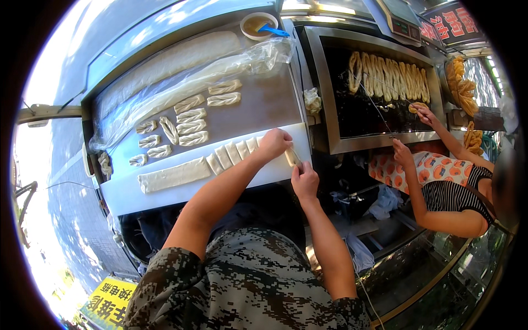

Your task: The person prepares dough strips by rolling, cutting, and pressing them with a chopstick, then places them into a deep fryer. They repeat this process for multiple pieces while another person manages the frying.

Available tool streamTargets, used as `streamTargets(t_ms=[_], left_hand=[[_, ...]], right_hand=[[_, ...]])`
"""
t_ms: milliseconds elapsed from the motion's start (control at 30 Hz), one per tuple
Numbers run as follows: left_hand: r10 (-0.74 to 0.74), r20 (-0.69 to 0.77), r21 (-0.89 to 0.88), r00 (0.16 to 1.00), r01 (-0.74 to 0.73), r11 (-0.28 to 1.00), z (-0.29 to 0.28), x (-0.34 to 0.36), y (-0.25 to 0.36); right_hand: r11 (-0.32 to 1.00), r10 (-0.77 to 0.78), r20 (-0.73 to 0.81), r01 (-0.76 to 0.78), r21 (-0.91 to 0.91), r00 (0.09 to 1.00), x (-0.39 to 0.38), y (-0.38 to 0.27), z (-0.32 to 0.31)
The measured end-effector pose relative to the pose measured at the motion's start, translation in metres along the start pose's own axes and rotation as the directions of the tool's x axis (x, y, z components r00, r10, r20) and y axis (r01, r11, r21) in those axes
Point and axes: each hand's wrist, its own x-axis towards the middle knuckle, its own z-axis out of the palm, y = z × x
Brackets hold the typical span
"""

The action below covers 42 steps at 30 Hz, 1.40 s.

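At the right end of the white board [124,190], my left hand [274,144] and my right hand [304,180] hold a short dough strip [291,157] between them. The left fingers are closed at its far end, and the right ones pinch its near end. Left of my hands lies a row of cut dough strips [223,157], partly covered by my left forearm. An uncut flat dough band [175,175] continues that row. Beyond it, several twisted dough pieces [192,126] rest on the metal work surface [258,104].
Plastic film [181,82] covers a long dough slab [170,58] at the back. A bowl [257,26] with a blue-handled brush [275,31] stands behind. To the right, a co-worker's hands [422,113] hold thin sticks over a frying vat [336,99] with long dough sticks [390,77].
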Motion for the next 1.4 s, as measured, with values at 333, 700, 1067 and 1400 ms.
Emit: streamTargets(t_ms=[333,700,1067,1400], left_hand=[[-0.061,-0.134,-0.052,0.989,0.054,0.997,-0.011,0.007,-0.006],[0.089,-0.193,0.529,0.977,0.027,0.848,-0.082,-0.042,-0.03],[0.452,-0.314,0.345,0.835,-0.344,0.874,-0.053,-0.094,-0.015],[0.256,-0.32,0.319,0.912,-0.15,0.936,-0.054,-0.051,-0.043]], right_hand=[[0.913,0.166,0.242,-0.056,-0.405,0.956,0.032,-0.034,0.005],[0.976,0.063,-0.146,-0.03,0.215,0.987,-0.079,0.029,-0.024],[0.922,0.21,-0.042,-0.183,0.342,0.977,-0.055,0.008,0.009],[0.918,0.252,0.029,-0.248,0.31,0.967,-0.056,0.0,0.013]])
